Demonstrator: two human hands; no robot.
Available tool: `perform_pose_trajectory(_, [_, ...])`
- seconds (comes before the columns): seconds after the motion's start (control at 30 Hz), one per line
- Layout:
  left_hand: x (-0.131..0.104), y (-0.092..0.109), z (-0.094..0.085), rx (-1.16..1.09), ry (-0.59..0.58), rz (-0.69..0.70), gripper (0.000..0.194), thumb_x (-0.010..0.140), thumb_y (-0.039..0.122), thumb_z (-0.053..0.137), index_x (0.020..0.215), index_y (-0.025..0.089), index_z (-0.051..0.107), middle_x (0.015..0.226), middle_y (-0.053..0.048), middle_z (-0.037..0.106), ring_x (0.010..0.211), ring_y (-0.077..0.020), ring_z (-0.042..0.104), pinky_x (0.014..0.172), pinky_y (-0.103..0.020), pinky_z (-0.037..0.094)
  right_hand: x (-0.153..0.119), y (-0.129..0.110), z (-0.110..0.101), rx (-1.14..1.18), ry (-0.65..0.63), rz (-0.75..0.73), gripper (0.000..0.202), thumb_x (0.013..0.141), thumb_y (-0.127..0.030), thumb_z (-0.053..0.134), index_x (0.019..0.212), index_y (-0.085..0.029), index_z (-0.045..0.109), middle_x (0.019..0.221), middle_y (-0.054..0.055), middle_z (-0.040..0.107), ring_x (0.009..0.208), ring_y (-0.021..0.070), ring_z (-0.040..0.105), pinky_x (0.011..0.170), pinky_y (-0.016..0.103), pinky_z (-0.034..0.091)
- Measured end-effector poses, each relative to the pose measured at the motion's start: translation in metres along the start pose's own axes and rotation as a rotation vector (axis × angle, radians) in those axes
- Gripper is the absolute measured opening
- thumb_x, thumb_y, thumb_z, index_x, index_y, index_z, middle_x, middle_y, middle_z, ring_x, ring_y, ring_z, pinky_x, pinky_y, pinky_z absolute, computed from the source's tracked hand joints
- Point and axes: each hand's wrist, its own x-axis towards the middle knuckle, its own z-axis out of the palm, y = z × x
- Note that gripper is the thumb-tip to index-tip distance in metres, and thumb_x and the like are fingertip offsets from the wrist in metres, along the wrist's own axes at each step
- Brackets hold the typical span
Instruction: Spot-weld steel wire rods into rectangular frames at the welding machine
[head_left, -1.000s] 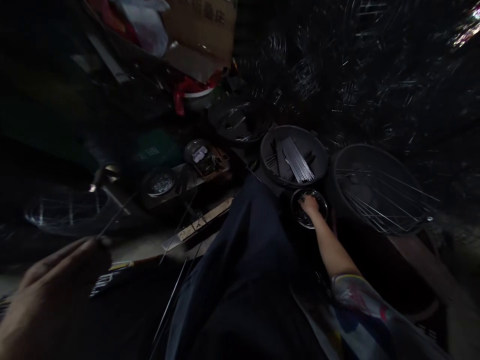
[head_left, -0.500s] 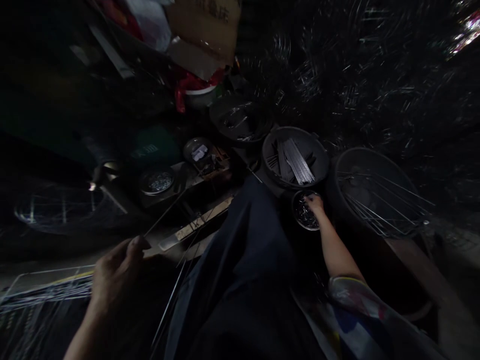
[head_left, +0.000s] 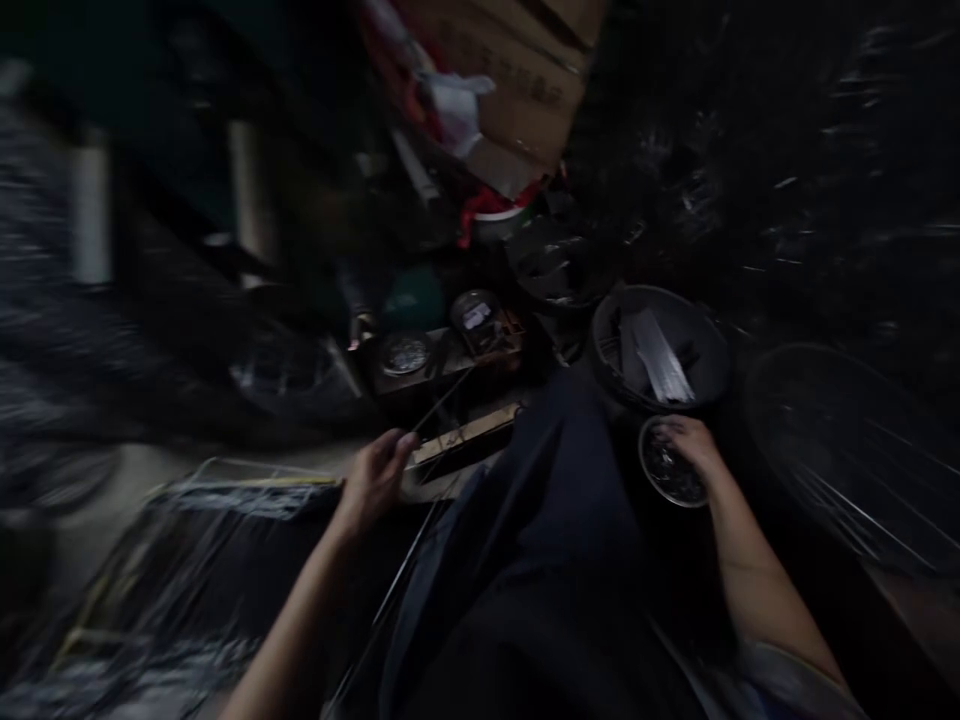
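Observation:
My left hand point(head_left: 379, 470) is closed, thumb against fingers, on a thin metal rod point(head_left: 444, 400) that slants up and away to the right. A round metal bowl point(head_left: 673, 500) of small dark metal pieces stands to the right of my knee. Over its upper rim, my right hand point(head_left: 691, 442) reaches in with fingers bent together among the pieces. Its fingertips are blurred, and what they pinch cannot be made out. Below my left hand, a long narrow wooden strip point(head_left: 469, 428) lies beyond my dark trouser leg point(head_left: 555, 520).
Behind the bowl stands a round tub point(head_left: 600, 375) with flat metal strips point(head_left: 660, 360). A larger tub point(head_left: 772, 375) with long rods is at the right. Wire racks point(head_left: 262, 480) lie at the left. A dish of small shiny parts point(head_left: 405, 355) and a cardboard box point(head_left: 517, 80) are farther back.
The view has swung left, so everything sits farther right in the picture. My right hand stays in the bowl, and my left hand still grips the rod.

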Motion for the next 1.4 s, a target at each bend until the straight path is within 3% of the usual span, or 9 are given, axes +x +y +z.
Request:
perform_pose_trajectory(0.13, [0.005, 0.013, -0.001, 0.057, -0.060, 0.087, 0.039, 0.092, 0.048, 0.039, 0.075, 0.017, 0.056, 0.060, 0.002, 0.050, 0.058, -0.0123, 0.046, 0.058, -0.021, 0.036, -0.004, -0.056, 0.025, 0.099, -0.144, -0.341, 0.039, 0.072, -0.048, 0.073, 0.094, -0.016, 0.068, 0.082, 0.007, 0.070, 0.074, 0.0199, 0.069, 0.067, 0.029, 0.057])
perform_pose_trajectory(0.2, [0.015, 0.019, 0.005, 0.164, -0.098, 0.114, 0.036, 0.095, 0.044, 0.039, 0.083, 0.019, 0.061, 0.065, 0.000, 0.058, 0.062, -0.0150, 0.054, 0.061, -0.023, 0.036, -0.011, -0.086, 0.047, 0.162, -0.188, -0.411, 0.047, 0.071, -0.057, 0.074, 0.094, -0.017, 0.065, 0.080, 0.006, 0.068, 0.069, 0.0191, 0.069, 0.064, 0.029, 0.058])
perform_pose_trajectory(0.37, [0.035, 0.007, 0.017, 0.312, -0.109, 0.043, 0.031, 0.097, 0.037, 0.041, 0.088, 0.021, 0.066, 0.077, -0.006, 0.068, 0.074, -0.0209, 0.064, 0.062, -0.025, 0.035, -0.038, -0.124, 0.088, 0.139, -0.249, -0.438, 0.058, 0.069, -0.068, 0.071, 0.092, -0.016, 0.064, 0.066, 0.003, 0.063, 0.057, 0.0190, 0.067, 0.049, 0.027, 0.056])
perform_pose_trajectory(0.57, [0.010, -0.019, 0.001, 0.264, 0.003, -0.008, 0.032, 0.098, 0.035, 0.040, 0.084, 0.019, 0.064, 0.069, -0.003, 0.065, 0.066, -0.0165, 0.062, 0.061, -0.024, 0.036, -0.065, -0.142, 0.115, 0.311, -0.394, -0.343, 0.059, 0.066, -0.057, 0.081, 0.104, -0.014, 0.068, 0.090, 0.011, 0.072, 0.082, 0.0248, 0.073, 0.072, 0.032, 0.061])
perform_pose_trajectory(0.67, [-0.007, -0.020, -0.005, 0.121, 0.121, 0.023, 0.030, 0.097, 0.035, 0.043, 0.082, 0.018, 0.064, 0.064, -0.002, 0.062, 0.061, -0.0147, 0.061, 0.059, -0.023, 0.036, -0.078, -0.172, 0.158, 0.357, -0.480, -0.340, 0.054, 0.066, -0.057, 0.081, 0.095, -0.014, 0.068, 0.085, 0.011, 0.073, 0.079, 0.0262, 0.073, 0.068, 0.032, 0.061])
perform_pose_trajectory(0.87, [-0.033, -0.017, -0.009, -0.026, 0.347, 0.095, 0.028, 0.098, 0.032, 0.043, 0.091, 0.016, 0.065, 0.071, -0.004, 0.068, 0.063, -0.0144, 0.064, 0.061, -0.022, 0.043, -0.101, -0.226, 0.272, 0.413, -0.670, -0.312, 0.055, 0.059, -0.063, 0.080, 0.082, -0.014, 0.067, 0.070, 0.008, 0.070, 0.065, 0.0228, 0.072, 0.055, 0.027, 0.056])
perform_pose_trajectory(0.97, [-0.039, -0.018, -0.014, -0.031, 0.423, 0.101, 0.027, 0.098, 0.031, 0.044, 0.092, 0.016, 0.065, 0.073, -0.005, 0.069, 0.063, -0.0145, 0.066, 0.061, -0.022, 0.045, -0.114, -0.242, 0.307, 0.471, -0.755, -0.262, 0.050, 0.059, -0.055, 0.083, 0.084, -0.014, 0.068, 0.075, 0.008, 0.072, 0.069, 0.0210, 0.072, 0.058, 0.024, 0.056])
perform_pose_trajectory(1.2, [-0.043, -0.029, -0.026, -0.025, 0.489, 0.088, 0.023, 0.098, 0.027, 0.044, 0.096, 0.017, 0.065, 0.076, -0.005, 0.071, 0.063, -0.0144, 0.067, 0.062, -0.021, 0.048, -0.137, -0.278, 0.332, 0.523, -0.834, -0.170, 0.044, 0.057, -0.051, 0.085, 0.072, -0.014, 0.065, 0.064, 0.004, 0.068, 0.052, 0.0134, 0.065, 0.042, 0.017, 0.046])
perform_pose_trajectory(1.4, [-0.039, -0.036, -0.027, -0.026, 0.511, 0.047, 0.026, 0.098, 0.029, 0.041, 0.095, 0.017, 0.064, 0.076, -0.006, 0.071, 0.063, -0.0154, 0.067, 0.061, -0.022, 0.048, -0.145, -0.294, 0.341, 0.580, -0.823, -0.205, 0.042, 0.058, -0.049, 0.084, 0.073, -0.015, 0.065, 0.064, 0.002, 0.066, 0.050, 0.0115, 0.063, 0.044, 0.017, 0.047])
